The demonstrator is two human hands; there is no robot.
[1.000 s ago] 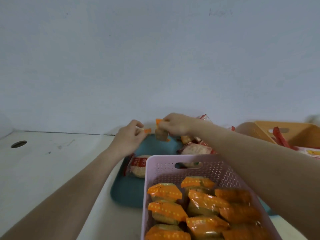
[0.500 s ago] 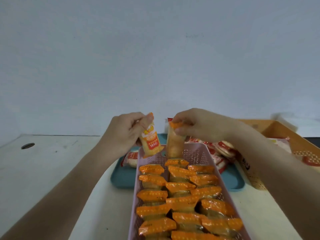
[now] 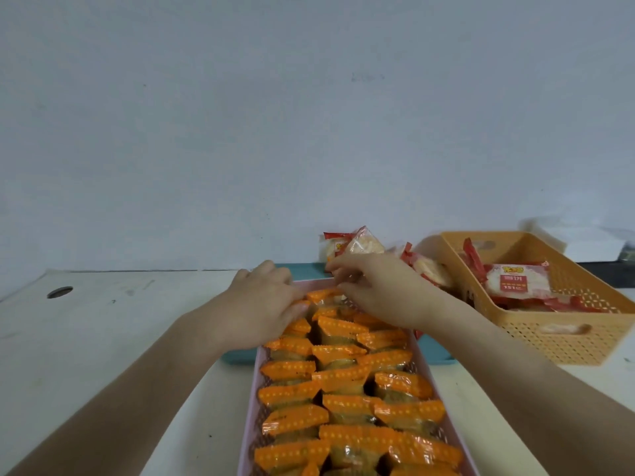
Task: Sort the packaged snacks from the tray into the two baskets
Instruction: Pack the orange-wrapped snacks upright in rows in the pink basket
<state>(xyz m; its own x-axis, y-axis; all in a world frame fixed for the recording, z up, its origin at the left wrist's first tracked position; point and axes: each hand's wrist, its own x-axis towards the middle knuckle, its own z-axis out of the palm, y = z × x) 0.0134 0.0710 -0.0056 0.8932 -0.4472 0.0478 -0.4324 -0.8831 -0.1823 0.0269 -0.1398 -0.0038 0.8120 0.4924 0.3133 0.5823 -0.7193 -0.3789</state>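
A long pink basket (image 3: 253, 407) runs from the bottom centre away from me, packed with rows of orange snack packs (image 3: 343, 376). Both my hands are down at its far end. My left hand (image 3: 264, 304) is curled over the far left corner, its thumb on an orange pack edge; the pack it holds is mostly hidden under the palm. My right hand (image 3: 374, 290) pinches the top of an orange pack (image 3: 324, 294) with bent fingers. Behind the basket lies the teal tray (image 3: 438, 353), holding red-and-white snack packs (image 3: 429, 269).
An orange perforated basket (image 3: 567, 338) stands at the right with red-and-white packs (image 3: 515, 281) inside. More red-and-white packs (image 3: 357, 243) lean near the wall behind the tray. The white table (image 3: 103, 338) has a round hole (image 3: 60, 292) at far left.
Both hands lifted an orange pack each off the tray, carried them over the pink basket, and have now come down into its far end. The view has tilted down along the basket.
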